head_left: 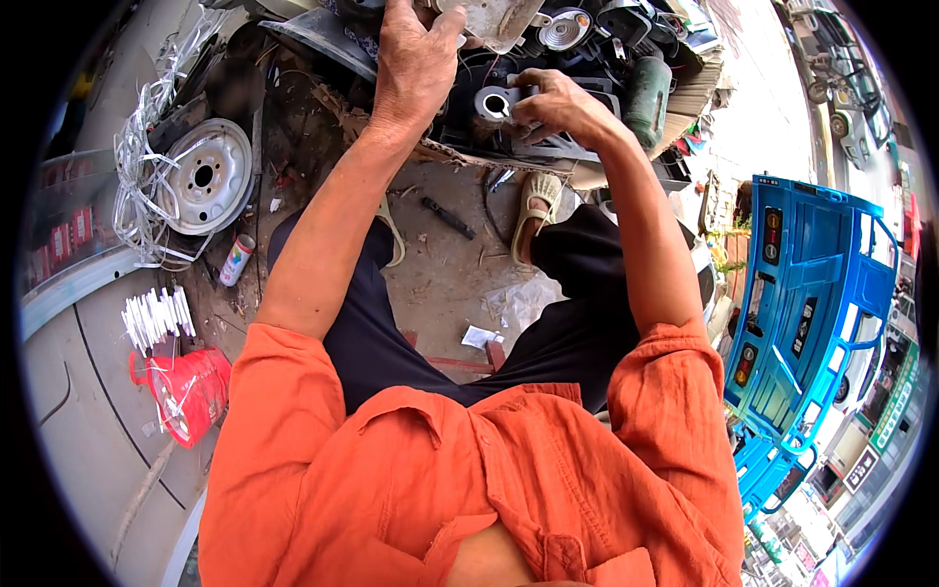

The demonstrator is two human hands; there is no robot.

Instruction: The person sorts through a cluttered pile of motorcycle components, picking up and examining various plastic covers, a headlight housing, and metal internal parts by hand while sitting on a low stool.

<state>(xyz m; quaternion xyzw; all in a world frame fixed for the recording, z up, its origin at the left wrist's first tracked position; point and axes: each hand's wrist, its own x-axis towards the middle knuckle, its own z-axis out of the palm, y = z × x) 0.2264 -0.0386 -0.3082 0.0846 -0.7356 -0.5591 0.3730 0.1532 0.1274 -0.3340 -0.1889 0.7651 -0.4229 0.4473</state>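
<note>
Looking down from the head, the orange shirt (469, 470) fills the lower edge, and both bare forearms reach away from it toward the top. Between the dark trouser legs there is a bare patch of dirty ground (440, 264) with a small black tool (448, 217) and one sandal (535, 210); this is the only open room near the body. To the left lie a red bucket (191, 391), a spray can (236, 259) and a grey wheel rim (203, 176), well apart from the arms. Further up, the right hand (553, 103) closes its fingers around a short grey metal tube part (492, 103) on the dark machine frame (509, 142). The left hand (416, 59) presses on a pale metal piece (489, 18), fingers curled; the top edge cuts it, so I cannot tell if it really grips. The crowded parts behind are hard to make out.
</note>
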